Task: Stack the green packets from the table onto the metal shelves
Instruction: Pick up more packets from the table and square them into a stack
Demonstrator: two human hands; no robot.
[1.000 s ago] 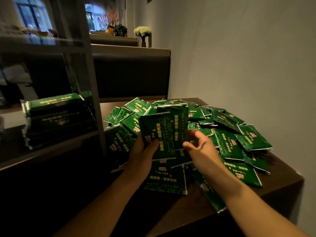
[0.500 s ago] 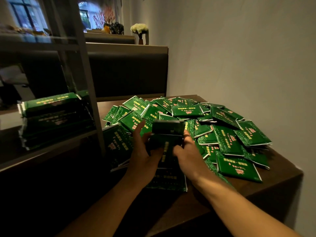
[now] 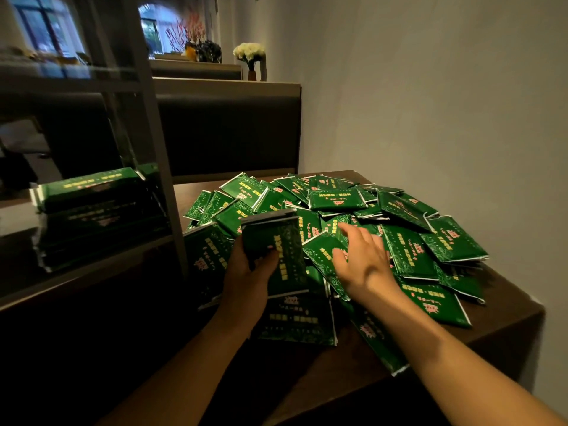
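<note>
Green packets (image 3: 338, 199) lie heaped across the counter (image 3: 507, 330) against the wall, some overhanging its near edge. The left grip (image 3: 246, 272) clasps a small upright bundle (image 3: 273, 247), probably gathered to shelve together, while the right grip (image 3: 362, 256) hovers open-fingered over the heap. Shelf (image 3: 92, 272), leftward, has room beside its stack (image 3: 95, 210).

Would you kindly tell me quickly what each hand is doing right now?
Left hand: holding a small stack of green foil packets.
Right hand: open, fingers spread over the green packet pile, gripping nothing.
</note>
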